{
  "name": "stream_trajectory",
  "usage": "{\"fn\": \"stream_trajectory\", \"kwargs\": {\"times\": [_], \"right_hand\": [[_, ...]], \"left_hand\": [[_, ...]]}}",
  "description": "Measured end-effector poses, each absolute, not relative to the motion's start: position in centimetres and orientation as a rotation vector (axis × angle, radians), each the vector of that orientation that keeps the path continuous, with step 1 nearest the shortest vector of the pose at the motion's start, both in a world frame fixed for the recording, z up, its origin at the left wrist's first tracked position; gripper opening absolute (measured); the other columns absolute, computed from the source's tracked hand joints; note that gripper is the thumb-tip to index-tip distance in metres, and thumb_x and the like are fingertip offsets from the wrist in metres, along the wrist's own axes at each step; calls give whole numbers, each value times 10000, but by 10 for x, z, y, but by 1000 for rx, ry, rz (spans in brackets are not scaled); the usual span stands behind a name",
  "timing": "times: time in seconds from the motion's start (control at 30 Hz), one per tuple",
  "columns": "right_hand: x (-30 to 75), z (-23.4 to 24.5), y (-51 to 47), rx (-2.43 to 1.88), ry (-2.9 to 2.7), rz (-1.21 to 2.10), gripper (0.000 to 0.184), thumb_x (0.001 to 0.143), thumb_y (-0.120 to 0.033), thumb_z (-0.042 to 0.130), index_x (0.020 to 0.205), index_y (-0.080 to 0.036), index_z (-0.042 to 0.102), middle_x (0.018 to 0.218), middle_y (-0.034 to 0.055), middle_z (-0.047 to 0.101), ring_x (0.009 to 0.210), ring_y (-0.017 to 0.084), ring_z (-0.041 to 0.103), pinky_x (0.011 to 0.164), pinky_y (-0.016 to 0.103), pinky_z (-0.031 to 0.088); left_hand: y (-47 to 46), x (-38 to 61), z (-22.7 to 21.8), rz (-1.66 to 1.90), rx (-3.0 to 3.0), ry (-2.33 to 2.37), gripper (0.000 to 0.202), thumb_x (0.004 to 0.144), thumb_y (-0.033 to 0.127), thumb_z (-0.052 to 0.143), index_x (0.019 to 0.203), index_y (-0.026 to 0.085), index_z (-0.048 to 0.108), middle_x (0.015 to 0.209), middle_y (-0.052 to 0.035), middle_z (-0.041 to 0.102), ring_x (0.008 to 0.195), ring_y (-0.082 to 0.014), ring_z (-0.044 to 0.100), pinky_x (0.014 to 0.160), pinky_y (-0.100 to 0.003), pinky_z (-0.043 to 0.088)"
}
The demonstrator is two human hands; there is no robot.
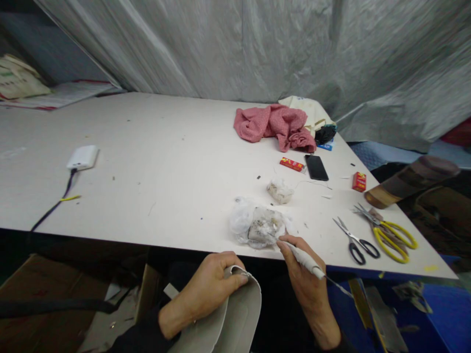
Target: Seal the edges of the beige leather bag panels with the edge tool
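My left hand (206,284) pinches the edge of a curved, light grey sheet piece (241,314), which looks like leather and hangs below the table's front edge. My right hand (307,287) is closed around an awl-like tool with a white-wrapped handle (305,260). Its tip end points at a dirty whitish block (265,226) lying in a crumpled clear plastic bag (238,218); I cannot tell whether it touches. A thin strand (340,288) trails from the handle's rear end. Behind the bag lies a smaller wrapped lump (279,191).
To the right lie black-handled scissors (355,241), yellow-handled scissors (390,233), a leaning bottle (408,181) and a small red box (359,181). Farther back are a phone (316,167), a red packet (292,164) and a pink cloth (272,125). A white cabled box (83,157) sits left.
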State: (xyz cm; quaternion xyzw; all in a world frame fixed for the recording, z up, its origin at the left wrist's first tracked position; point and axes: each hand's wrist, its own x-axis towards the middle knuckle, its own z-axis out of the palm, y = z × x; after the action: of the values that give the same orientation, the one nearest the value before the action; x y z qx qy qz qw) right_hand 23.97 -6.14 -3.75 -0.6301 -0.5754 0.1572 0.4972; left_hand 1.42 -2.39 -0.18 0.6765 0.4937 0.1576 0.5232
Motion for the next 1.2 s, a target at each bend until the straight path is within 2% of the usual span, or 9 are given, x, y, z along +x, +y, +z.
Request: {"fn": "stream_trajectory", "kwargs": {"times": [0.13,0.33,0.47,0.67,0.8,0.93,1.07,1.2], "right_hand": [[241,-31,-49,-1526,-1518,334,201,1051,-360,592,978,-207,700,907,43,740,849,199,706,788,311,552],[241,-32,-39,-1488,-1731,199,246,1081,-358,535,987,-198,697,921,76,743,868,227,697,820,358,537],[244,-37,-41,-1526,-1597,324,265,1066,-409,550,988,-203,697,902,60,735,842,220,696,786,346,539],[233,-43,-65,-1576,-1102,421,316,1064,-452,530,948,-201,684,746,13,699,682,174,665,678,294,543],[212,-41,-90,-1447,-1180,666,291,1061,-407,548,904,-216,701,716,-5,711,667,154,690,636,236,558],[201,-41,-100,-1423,-1193,726,259,1051,-386,572,908,-232,723,723,-18,735,666,140,713,641,196,568],[201,-43,-99,-1424,-1185,779,283,1042,-406,584,872,-226,721,704,-18,724,648,142,695,621,197,549],[205,-44,-99,-1441,-1247,828,292,1052,-396,566,861,-227,709,737,-15,717,698,150,689,672,212,535]], "left_hand": [[-20,13,-8,374,1577,1131,46,785,218,748,748,196,762,823,-11,754,815,-199,668,774,-287,463],[-13,11,-13,361,1477,1145,21,745,216,756,740,198,764,776,-1,738,771,-194,646,748,-288,456],[-11,11,-14,366,1457,1152,39,738,231,764,743,193,770,771,-7,738,770,-195,647,756,-293,457],[-11,12,-17,368,1451,1148,53,750,238,770,761,187,779,795,-16,748,780,-198,656,751,-290,457],[-11,13,-18,362,1445,1132,64,752,242,780,784,187,780,799,-14,754,785,-200,660,745,-284,465],[-12,14,-18,358,1474,1123,50,759,219,771,796,184,776,805,-10,756,788,-196,665,739,-274,466],[-13,14,-17,348,1514,1111,66,768,216,761,820,188,790,830,-12,757,807,-199,671,757,-279,471],[-13,14,-16,362,1499,1061,63,758,213,764,800,184,802,828,-22,745,806,-197,666,771,-287,472]]}}
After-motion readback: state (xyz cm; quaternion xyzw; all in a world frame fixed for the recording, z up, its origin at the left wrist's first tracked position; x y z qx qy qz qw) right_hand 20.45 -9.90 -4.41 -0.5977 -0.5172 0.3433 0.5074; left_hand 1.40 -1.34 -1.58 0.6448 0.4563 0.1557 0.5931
